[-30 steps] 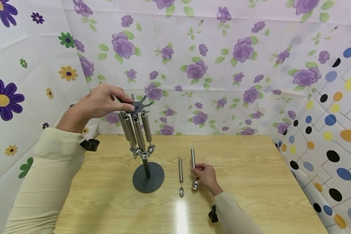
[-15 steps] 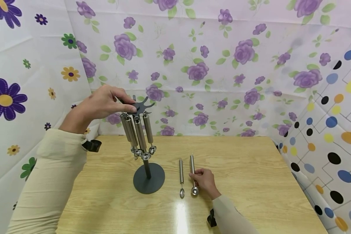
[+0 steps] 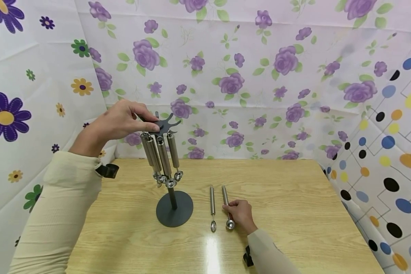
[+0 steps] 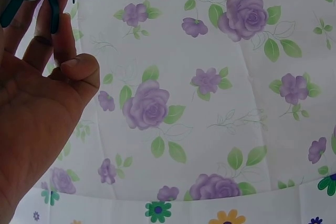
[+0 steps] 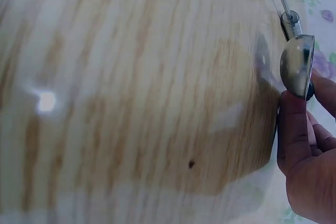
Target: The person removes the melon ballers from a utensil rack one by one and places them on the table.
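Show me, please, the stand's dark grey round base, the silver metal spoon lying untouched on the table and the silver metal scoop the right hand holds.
Dark grey round stand base [image 3: 175, 217]: head view, flat top surface.
Untouched silver metal spoon [image 3: 212, 206]: head view, handle.
Held silver metal scoop [image 5: 296, 66]: right wrist view, bowl's outside.

You have a light wood-grain table [image 3: 294, 213] before you, a bright streak of glare [image 3: 212, 253] near its front. Behind it you face a rose-print backdrop [image 3: 231, 82], purple blooms with green leaves on white. To your left hangs a daisy-print sheet [image 3: 44, 102]; to your right, a dotted sheet [image 3: 410, 160] with thin linking lines. Your right wrist view shows a dark speck [image 5: 191, 164], perhaps a knot, on the tabletop.
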A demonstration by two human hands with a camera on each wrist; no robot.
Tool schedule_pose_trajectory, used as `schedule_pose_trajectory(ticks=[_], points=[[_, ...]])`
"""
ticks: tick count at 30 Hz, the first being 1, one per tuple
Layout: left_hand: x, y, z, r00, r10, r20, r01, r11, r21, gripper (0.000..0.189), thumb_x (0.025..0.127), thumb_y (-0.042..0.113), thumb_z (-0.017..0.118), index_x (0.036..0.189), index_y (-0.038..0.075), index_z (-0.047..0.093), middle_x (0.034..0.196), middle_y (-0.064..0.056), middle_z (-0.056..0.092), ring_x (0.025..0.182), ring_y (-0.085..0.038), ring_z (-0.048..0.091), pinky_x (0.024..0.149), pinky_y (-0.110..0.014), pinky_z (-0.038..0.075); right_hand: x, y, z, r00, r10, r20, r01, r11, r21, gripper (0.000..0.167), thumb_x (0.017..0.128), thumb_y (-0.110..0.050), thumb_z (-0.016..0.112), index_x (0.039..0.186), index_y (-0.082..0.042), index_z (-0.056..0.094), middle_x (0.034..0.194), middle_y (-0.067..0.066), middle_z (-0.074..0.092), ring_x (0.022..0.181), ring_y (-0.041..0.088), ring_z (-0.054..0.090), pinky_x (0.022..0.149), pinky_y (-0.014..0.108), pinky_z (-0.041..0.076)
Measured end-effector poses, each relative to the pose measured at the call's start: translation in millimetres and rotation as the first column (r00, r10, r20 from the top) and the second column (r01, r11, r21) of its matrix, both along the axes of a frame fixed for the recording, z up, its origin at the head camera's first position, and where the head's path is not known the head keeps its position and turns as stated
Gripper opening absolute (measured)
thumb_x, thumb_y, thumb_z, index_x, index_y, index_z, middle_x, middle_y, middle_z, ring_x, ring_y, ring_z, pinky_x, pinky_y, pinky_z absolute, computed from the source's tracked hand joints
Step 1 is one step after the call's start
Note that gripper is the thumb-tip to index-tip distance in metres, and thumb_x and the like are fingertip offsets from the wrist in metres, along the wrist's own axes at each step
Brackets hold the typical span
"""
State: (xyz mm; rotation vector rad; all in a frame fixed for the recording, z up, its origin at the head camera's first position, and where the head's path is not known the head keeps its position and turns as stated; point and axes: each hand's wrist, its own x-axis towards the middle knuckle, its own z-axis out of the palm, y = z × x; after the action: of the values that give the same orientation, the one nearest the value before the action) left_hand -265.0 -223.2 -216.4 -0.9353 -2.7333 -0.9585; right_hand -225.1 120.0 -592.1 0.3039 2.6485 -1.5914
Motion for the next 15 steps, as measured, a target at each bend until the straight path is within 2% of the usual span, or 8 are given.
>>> schedule_pose_trajectory(ticks=[8,15], points=[[-1.9,-1.0,-1.4,1.0,-0.013,0.012,0.012,1.0,0.011,0.013,0.088,0.007,0.078,0.1,0.004,0.08,0.09,-0.003,0.07,0.078,-0.016,0.054,0.064,-0.029,0.039,3.3,-5.3,5.2,1.0,0.0,0.02,0.001,1.0,-0.013,0.015,0.086,-0.014,0.08,0.081,-0.001,0.075,0.059,0.006,0.066,0.048,0.014,0.06,0.045,0.024,0.045],[-2.6,-0.4,-0.5,1.0,-0.024,0.001,0.024,1.0,0.017,0.012,0.087,0.006,0.078,0.099,0.003,0.08,0.088,-0.004,0.07,0.075,-0.016,0.053,0.062,-0.028,0.039,1.8,-6.2,6.4,1.0,0.01,0.022,-0.01,1.0,0.003,0.017,0.086,-0.016,0.08,0.081,-0.001,0.076,0.061,0.004,0.067,0.05,0.013,0.061,0.047,0.025,0.047]])
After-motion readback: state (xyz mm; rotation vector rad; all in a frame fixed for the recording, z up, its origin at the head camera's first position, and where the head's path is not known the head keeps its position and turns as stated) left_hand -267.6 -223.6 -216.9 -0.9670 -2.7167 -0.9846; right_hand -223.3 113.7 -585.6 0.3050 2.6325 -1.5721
